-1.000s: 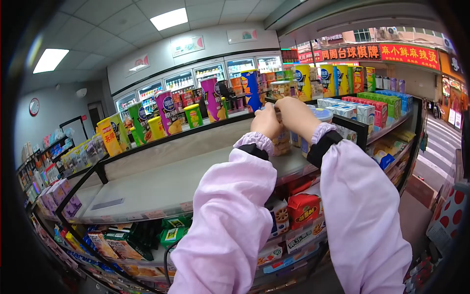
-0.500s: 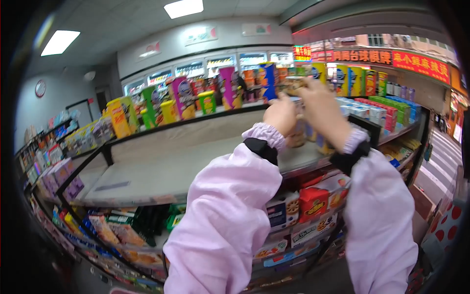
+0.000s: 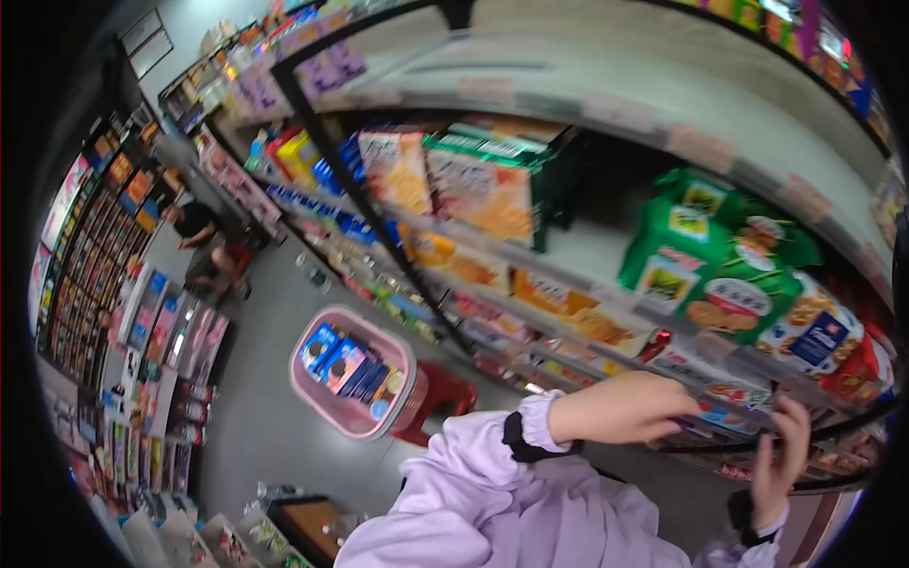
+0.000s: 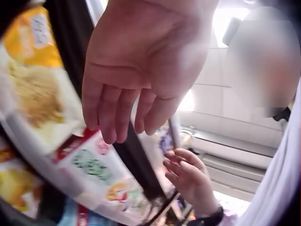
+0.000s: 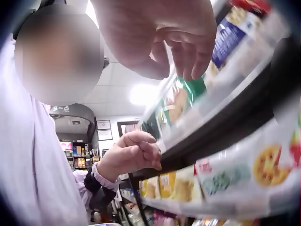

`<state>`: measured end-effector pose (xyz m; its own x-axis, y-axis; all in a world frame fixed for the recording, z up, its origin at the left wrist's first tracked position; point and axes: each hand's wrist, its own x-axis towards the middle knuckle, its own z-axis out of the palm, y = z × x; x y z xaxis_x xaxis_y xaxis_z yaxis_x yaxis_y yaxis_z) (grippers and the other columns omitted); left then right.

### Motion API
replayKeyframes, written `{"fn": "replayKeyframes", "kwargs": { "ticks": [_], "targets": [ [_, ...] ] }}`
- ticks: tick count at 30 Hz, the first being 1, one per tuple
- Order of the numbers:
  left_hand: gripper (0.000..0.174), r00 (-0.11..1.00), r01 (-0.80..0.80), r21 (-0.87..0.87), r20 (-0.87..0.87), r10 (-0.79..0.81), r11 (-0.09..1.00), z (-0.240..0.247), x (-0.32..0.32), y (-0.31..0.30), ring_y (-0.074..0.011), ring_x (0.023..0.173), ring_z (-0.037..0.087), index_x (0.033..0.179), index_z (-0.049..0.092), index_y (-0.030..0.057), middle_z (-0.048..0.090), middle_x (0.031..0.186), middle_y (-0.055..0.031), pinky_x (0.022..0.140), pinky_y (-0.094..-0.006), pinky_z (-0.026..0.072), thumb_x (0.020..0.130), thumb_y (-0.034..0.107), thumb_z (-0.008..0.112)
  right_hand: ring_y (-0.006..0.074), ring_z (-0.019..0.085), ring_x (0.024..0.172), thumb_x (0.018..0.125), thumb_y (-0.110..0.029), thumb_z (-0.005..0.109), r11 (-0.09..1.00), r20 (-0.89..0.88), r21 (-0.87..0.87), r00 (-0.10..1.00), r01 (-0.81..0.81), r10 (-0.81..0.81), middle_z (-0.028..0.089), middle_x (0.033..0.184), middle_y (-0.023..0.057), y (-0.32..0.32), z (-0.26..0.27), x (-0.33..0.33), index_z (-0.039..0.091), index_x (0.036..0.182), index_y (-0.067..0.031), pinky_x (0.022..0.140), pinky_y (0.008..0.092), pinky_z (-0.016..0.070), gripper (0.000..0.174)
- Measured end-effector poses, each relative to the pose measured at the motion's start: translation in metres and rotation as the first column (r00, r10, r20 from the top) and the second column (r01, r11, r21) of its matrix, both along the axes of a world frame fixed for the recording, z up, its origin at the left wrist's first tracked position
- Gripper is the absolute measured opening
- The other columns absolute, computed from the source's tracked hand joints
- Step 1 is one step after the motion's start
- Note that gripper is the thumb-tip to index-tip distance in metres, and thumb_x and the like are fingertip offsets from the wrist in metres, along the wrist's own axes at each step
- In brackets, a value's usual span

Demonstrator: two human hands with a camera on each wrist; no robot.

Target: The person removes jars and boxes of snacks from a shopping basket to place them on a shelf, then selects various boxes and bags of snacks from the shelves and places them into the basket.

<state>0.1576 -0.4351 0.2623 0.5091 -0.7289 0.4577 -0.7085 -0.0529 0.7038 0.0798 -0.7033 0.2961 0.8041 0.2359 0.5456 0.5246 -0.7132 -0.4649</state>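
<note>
My left hand (image 3: 625,407) is held out in front of the lower snack shelf, its fingers loosely bent and holding nothing. In the left wrist view the same hand (image 4: 146,66) hangs palm visible with relaxed fingers. To its right in the head view, my right hand (image 3: 784,454) is raised with spread, slightly bent fingers and nothing in them. The right wrist view shows that hand (image 5: 164,37) near the shelf packages. Behind the hands are green biscuit bags (image 3: 748,293), a blue and white biscuit bag (image 3: 816,331) and a white package (image 3: 710,374).
A pink basket (image 3: 409,379) holding blue packages (image 3: 346,364) stands at the lower left beside a red object (image 3: 445,402). A black frame bar (image 3: 360,204) crosses the shelves. A person (image 3: 204,241) sits in the left background. Boxes with open tops (image 3: 189,540) are at the bottom left.
The view has swung down and left, bringing the basket and floor into sight. Both hands have left the jars on the upper shelf and moved lower and apart.
</note>
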Motion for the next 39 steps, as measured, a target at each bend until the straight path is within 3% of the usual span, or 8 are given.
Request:
{"fn": "replayKeyframes", "kwargs": {
  "ticks": [5, 13, 23, 29, 30, 33, 34, 39],
  "targets": [
    [0.034, 0.665, -0.68, 0.238, -0.2, 0.72, 0.694, -0.132, -0.042, 0.146, -0.0303, 0.088, 0.06, 0.111, 0.055, 0.0028, 0.06, 0.102, -0.0174, 0.078, -0.0358, 0.0471, 0.078, 0.011, 0.057, 0.0272, 0.055, 0.095, 0.074, 0.001, 0.055, 0.974, -0.443, 0.202, 0.877, -0.103, 0.184, 0.056, 0.101, 0.0146, 0.108, -0.123, 0.015, 0.053, 0.102, 0.0008, 0.082, 0.0312, 0.0428, 0.028],
    [0.025, 0.133, -0.821, 0.43, -0.494, 0.859, 0.375, -0.207, -0.132, 0.332, -0.0202, 0.079, 0.063, 0.105, 0.056, -0.0016, 0.063, 0.087, -0.0133, 0.069, -0.0294, 0.0494, 0.081, 0.007, 0.056, 0.0221, 0.059, 0.079, 0.076, -0.004, 0.059, 0.927, -0.671, 0.258, 0.64, -0.272, 0.374, 0.057, 0.095, 0.011, 0.275, -0.182, 0.036, 0.055, 0.106, -0.0037, 0.067, 0.0293, 0.0462, 0.03],
    [0.036, -0.01, -0.759, 0.52, -0.61, 0.792, 0.391, -0.351, -0.166, 0.469, -0.0191, 0.089, 0.06, 0.11, 0.053, -0.004, 0.06, 0.098, -0.0138, 0.073, -0.0293, 0.0481, 0.074, -0.001, 0.055, 0.033, 0.056, 0.087, 0.074, -0.011, 0.058, 0.712, -0.624, 0.196, 0.474, -0.674, 0.621, 0.056, 0.1, 0.0148, 0.541, -0.272, 0.039, 0.053, 0.106, -0.0035, 0.076, 0.0375, 0.0471, 0.034],
    [0.036, -0.034, -0.854, 0.272, -0.88, 0.474, 0.444, -0.453, -0.151, 0.477, -0.0207, 0.089, 0.058, 0.105, 0.052, -0.0038, 0.059, 0.1, -0.0112, 0.074, -0.0301, 0.0476, 0.069, -0.011, 0.054, 0.0339, 0.058, 0.088, 0.076, -0.011, 0.052, 0.65, -0.799, -0.281, 0.547, -0.706, 0.25, 0.054, 0.105, 0.0217, 0.641, -0.366, 0.048, 0.055, 0.104, -0.0029, 0.075, 0.0413, 0.0483, 0.029],
    [0.035, 0.039, -0.799, 0.416, -0.685, 0.727, 0.435, -0.459, -0.148, 0.479, -0.0221, 0.089, 0.058, 0.104, 0.052, -0.0033, 0.06, 0.1, -0.0114, 0.075, -0.0309, 0.0469, 0.07, -0.01, 0.056, 0.0349, 0.058, 0.09, 0.078, -0.012, 0.05, 0.677, -0.813, -0.326, 0.561, -0.659, 0.155, 0.054, 0.105, 0.0223, 0.652, -0.378, 0.047, 0.055, 0.105, -0.0034, 0.074, 0.0424, 0.0484, 0.029],
    [0.023, 0.171, -0.865, 0.317, -0.54, 0.824, 0.388, -0.454, -0.14, 0.474, -0.0317, 0.07, 0.059, 0.086, 0.058, -0.0041, 0.061, 0.074, -0.0154, 0.062, -0.0374, 0.0461, 0.063, -0.003, 0.058, 0.0357, 0.061, 0.086, 0.08, -0.013, 0.046, 0.657, -0.731, -0.524, 0.682, -0.542, -0.02, 0.058, 0.102, 0.0197, 0.669, -0.405, 0.038, 0.055, 0.105, -0.001, 0.07, 0.0469, 0.0492, 0.029],
    [0.036, 0.177, -0.788, 0.354, -0.654, 0.736, 0.504, -0.432, -0.136, 0.478, -0.0322, 0.076, 0.059, 0.1, 0.055, -0.0046, 0.061, 0.085, -0.0173, 0.066, -0.0371, 0.0467, 0.064, -0.002, 0.059, 0.0363, 0.06, 0.086, 0.079, -0.013, 0.046, 0.631, -0.71, -0.574, 0.701, -0.522, -0.067, 0.058, 0.101, 0.0201, 0.677, -0.41, 0.036, 0.055, 0.105, -0.0014, 0.068, 0.0481, 0.0491, 0.03],
    [0.055, 0.196, -0.944, 0.146, -0.467, 0.862, 0.294, -0.433, -0.129, 0.473, -0.0327, 0.088, 0.058, 0.118, 0.043, -0.0045, 0.057, 0.1, -0.0215, 0.074, -0.0371, 0.0466, 0.066, -0.001, 0.06, 0.0397, 0.053, 0.1, 0.078, -0.017, 0.048, 0.43, -0.708, -0.68, 0.684, -0.593, -0.176, 0.052, 0.112, 0.0255, 0.698, -0.509, 0.015, 0.061, 0.11, -0.0089, 0.068, 0.0518, 0.046, 0.036]
  ]
}}
